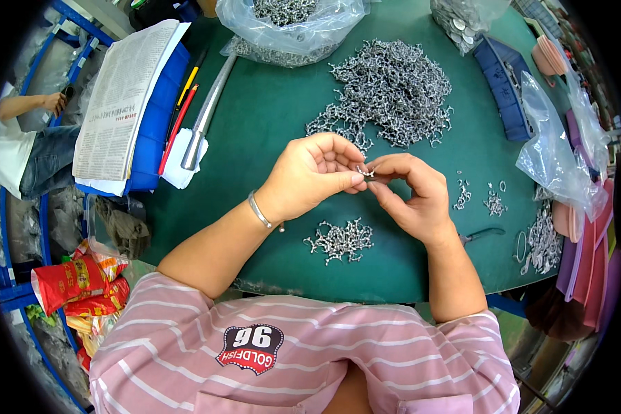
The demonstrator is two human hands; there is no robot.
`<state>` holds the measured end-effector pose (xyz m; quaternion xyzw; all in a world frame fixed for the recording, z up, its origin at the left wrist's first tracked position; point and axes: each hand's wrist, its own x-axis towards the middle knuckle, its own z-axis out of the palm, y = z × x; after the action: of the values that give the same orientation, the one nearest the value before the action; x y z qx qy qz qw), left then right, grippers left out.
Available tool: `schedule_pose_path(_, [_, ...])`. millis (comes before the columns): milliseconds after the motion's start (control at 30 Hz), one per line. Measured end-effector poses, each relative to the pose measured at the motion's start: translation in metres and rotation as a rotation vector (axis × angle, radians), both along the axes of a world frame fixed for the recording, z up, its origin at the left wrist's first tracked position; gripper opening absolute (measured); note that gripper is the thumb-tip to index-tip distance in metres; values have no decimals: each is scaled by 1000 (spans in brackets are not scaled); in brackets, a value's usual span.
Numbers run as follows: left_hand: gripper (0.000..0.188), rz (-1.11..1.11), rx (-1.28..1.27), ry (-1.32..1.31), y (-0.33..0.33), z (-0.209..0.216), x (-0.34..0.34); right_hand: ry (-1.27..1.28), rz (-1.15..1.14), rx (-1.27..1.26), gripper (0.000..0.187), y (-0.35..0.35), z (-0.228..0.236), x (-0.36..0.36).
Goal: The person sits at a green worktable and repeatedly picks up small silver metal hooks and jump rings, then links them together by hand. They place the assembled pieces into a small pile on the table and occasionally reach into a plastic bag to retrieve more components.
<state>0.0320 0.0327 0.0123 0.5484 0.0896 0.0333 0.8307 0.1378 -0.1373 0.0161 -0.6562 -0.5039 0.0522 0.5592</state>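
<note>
Between my two hands, over the middle of the green table, is a small curved silver metal piece (366,172). My left hand (317,165), with a bangle on its wrist, pinches one end of it between thumb and forefinger. The fingertips of my right hand (408,193) close on its other end. Just beyond my hands lies a large heap of similar silver pieces (393,93). A smaller pile of silver pieces (339,241) sits on the near side, between my forearms.
A clear bag of metal pieces (293,38) stands at the back. To the left are a tapered metal rod (210,110), pencils and a blue bin (162,131) topped by newspaper. Small clusters (493,201), pliers (481,233) and a blue tray (500,86) lie right. Someone stands far left.
</note>
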Motion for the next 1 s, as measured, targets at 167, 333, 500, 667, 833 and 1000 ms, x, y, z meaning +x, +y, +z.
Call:
schedule_pose_path(167, [27,37,31,-21,-3,2,0,78,-60,3,19,0,-5,-2])
schedule_pose_path(333, [27,36,70,-3,-2,4,0,-69,12,-71,17,-2,-1,3])
schedule_pose_path(500, [25,45,83,-25,-3,3,-1,-90,19,-59,14,-2,-2,3])
schedule_pose_path(667, [20,65,71,-7,-2,2,0,-19,-24,-97,10,-6,0,8])
schedule_pose_path(833, [19,78,65,-52,-2,1,0,-6,-111,-257,11,-11,2,19])
schedule_pose_path(1000, [18,76,85,-74,-3,1,1,-195,17,-441,17,-15,4,20])
